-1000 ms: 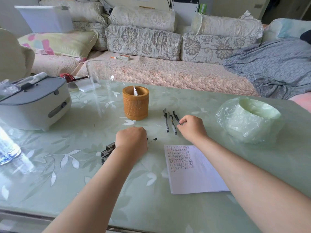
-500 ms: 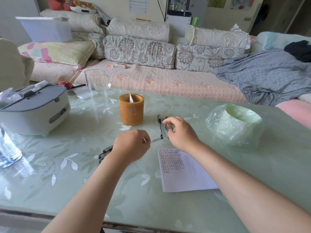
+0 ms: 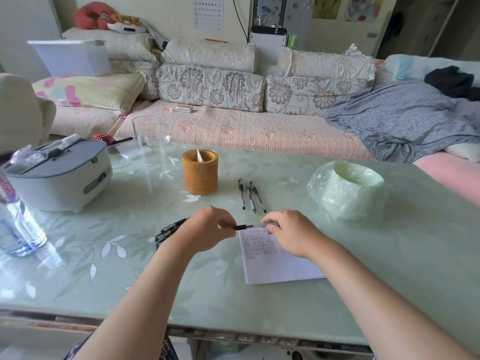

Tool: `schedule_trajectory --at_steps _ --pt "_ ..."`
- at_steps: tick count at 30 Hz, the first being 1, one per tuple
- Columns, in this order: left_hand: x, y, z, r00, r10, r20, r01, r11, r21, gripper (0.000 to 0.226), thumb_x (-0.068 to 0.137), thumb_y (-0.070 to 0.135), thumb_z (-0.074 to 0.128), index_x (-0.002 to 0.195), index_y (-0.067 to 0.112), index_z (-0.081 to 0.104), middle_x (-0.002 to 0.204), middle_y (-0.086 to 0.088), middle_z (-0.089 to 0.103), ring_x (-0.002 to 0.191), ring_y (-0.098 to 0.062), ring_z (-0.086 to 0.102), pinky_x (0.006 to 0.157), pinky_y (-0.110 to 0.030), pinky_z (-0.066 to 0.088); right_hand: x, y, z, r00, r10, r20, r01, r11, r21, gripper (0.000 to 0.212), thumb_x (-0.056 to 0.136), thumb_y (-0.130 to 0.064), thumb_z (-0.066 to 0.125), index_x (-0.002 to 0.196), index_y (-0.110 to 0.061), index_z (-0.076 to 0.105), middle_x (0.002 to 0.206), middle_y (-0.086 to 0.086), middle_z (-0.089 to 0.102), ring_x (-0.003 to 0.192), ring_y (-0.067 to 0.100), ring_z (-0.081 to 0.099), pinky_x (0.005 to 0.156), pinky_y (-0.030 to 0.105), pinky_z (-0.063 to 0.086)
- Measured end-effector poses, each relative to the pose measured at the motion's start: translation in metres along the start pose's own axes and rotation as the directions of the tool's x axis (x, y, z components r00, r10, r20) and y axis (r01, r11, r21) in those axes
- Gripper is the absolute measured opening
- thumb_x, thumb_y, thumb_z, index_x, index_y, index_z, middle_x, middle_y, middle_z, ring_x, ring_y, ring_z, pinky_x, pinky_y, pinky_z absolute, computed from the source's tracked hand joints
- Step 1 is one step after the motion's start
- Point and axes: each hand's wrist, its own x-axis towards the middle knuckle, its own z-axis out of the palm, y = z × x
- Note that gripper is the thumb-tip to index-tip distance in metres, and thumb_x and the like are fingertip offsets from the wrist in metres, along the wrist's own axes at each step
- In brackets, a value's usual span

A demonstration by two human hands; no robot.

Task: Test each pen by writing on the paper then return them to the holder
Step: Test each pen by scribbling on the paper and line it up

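Right hand (image 3: 296, 233) has left the three pens (image 3: 249, 196) lying side by side on the tabletop (image 3: 389, 255), where it was a second ago. It has come across to meet the left hand (image 3: 207, 231).

Both hands now share one pen (image 3: 244, 226), held roughly level just above the top edge of the paper (image 3: 275, 263). Left grip: fingers curled, thumb and finger pinching the pen's dark end. The same hand also holds a bundle of pens (image 3: 168, 229) that sticks out to the left. Right grip: narrow pinch on the pen's other end; its fingertips are partly hidden, so exact contact is unclear.

Likely meaning: the next pen is being handed from the bundle to the writing hand, or uncapped. Cannot tell which.

Paper already has rows of marks near the top, with the lower part blank. Holder (image 3: 200, 172) stands upright behind the hands, well apart, and only a white item shows inside it. No pens are back in it yet. Three pens look set aside and several in the bundle remain, so the task seems somewhere mid-way. Next step probably needs the right hand to take the pen alone and write.
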Motion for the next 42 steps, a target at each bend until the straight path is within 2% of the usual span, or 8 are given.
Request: schedule_trajectory --at_steps 6,11,13,17,22,27,33,42 --pt "-0.010 0.012 0.002 0.999 0.037 -0.008 -0.037 0.999 -0.031 0.013 0.082 0.029 0.075 0.095 0.031 0.072 0.082 0.018 0.068 0.074 0.006 0.059 0.068 -0.014 0.047 -0.018 0.008 -0.003 0.995 -0.054 -0.082 0.048 0.996 -0.079 0.027 0.094 -0.017 0.051 0.112 -0.027 0.069 0.111 -0.008 0.069 0.110 0.015 0.054 0.091 0.026 0.041" --pt "-0.015 0.026 0.015 0.993 0.079 -0.083 -0.087 0.992 -0.095 0.021 0.076 0.022 0.080 0.092 0.031 0.069 0.082 0.019 0.069 0.059 0.004 0.055 0.055 -0.011 0.037 -0.023 -0.008 0.002 0.995 -0.100 -0.008 0.100 0.994 0.035 0.026 0.090 -0.022 0.052 0.110 -0.032 0.066 0.089 -0.009 0.064 0.080 0.014 0.053 0.068 0.029 0.041" --pt "-0.013 0.028 0.019 0.992 0.083 -0.098 -0.094 0.989 -0.116 0.024 0.074 0.019 0.081 0.089 0.032 0.067 0.081 0.019 0.068 0.056 0.003 0.052 0.053 -0.010 0.035 -0.025 -0.012 0.005 0.993 -0.118 0.017 0.117 0.991 0.061 0.022 0.090 -0.027 0.051 0.105 -0.033 0.065 0.084 -0.007 0.063 0.075 0.016 0.055 0.068 0.032 0.046" --pt "-0.009 0.029 0.025 0.995 0.086 -0.055 -0.092 0.988 -0.126 0.025 0.072 0.023 0.083 0.086 0.034 0.065 0.081 0.020 0.067 0.059 0.000 0.054 0.056 -0.016 0.039 -0.023 -0.009 0.007 0.991 -0.121 0.055 0.118 0.992 0.055 0.016 0.096 -0.038 0.052 0.099 -0.030 0.065 0.083 -0.012 0.061 0.077 0.014 0.054 0.065 0.027 0.042" --pt "-0.002 0.029 0.026 0.993 0.119 -0.006 -0.119 0.985 -0.123 0.010 0.082 0.028 0.075 0.091 0.030 0.070 0.080 0.021 0.067 0.069 0.001 0.060 0.064 -0.014 0.048 -0.021 0.006 0.009 0.990 -0.115 0.087 0.114 0.993 0.021 0.019 0.100 -0.033 0.046 0.091 -0.024 0.061 0.090 -0.006 0.061 0.087 0.019 0.056 0.077 0.036 0.048" --pt "0.001 0.027 0.029 0.994 0.106 0.011 -0.104 0.986 -0.130 0.008 0.084 0.025 0.074 0.092 0.027 0.074 0.076 0.019 0.068 0.063 0.007 0.057 0.058 -0.007 0.040 -0.016 0.004 0.016 0.988 -0.143 0.064 0.148 0.985 -0.086 0.021 0.098 -0.039 0.043 0.087 -0.027 0.055 0.087 -0.006 0.060 0.084 0.022 0.056 0.067 0.035 0.039" --pt "0.003 0.026 0.027 0.993 0.109 -0.046 -0.115 0.976 -0.187 0.007 0.083 0.022 0.075 0.085 0.027 0.073 0.074 0.019 0.070 0.066 -0.005 0.059 0.056 -0.011 0.042 -0.009 -0.002 0.020 0.983 -0.156 0.100 0.155 0.988 0.020 0.020 0.101 -0.032 0.042 0.088 -0.024 0.054 0.082 -0.004 0.053 0.082 0.025 0.053 0.069 0.038 0.042" --pt "0.007 0.023 0.024 0.996 0.079 -0.031 -0.084 0.977 -0.194 0.006 0.078 0.024 0.080 0.080 0.027 0.076 0.074 0.009 0.073 0.069 -0.013 0.064 0.065 -0.027 0.050 -0.010 -0.006 0.020 0.983 -0.178 0.049 0.183 0.975 -0.129 0.020 0.101 -0.035 0.040 0.097 -0.024 0.056 0.091 0.005 0.067 0.086 0.033 0.056 0.068 0.037 0.040"
